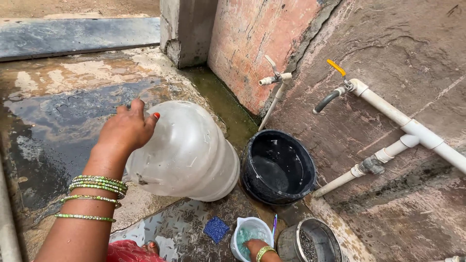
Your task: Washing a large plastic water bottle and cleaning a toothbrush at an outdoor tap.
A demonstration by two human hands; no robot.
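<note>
Left hand [127, 128], its forearm closest to the lens and wearing green bangles [97, 187], is gripping the tilted translucent water jug [187, 150] on wet stone floor [58, 116], beside a black bucket [277, 167]. Right hand [257, 247] is dipping into a small white container [250, 233]; its grip cannot be determined
</note>
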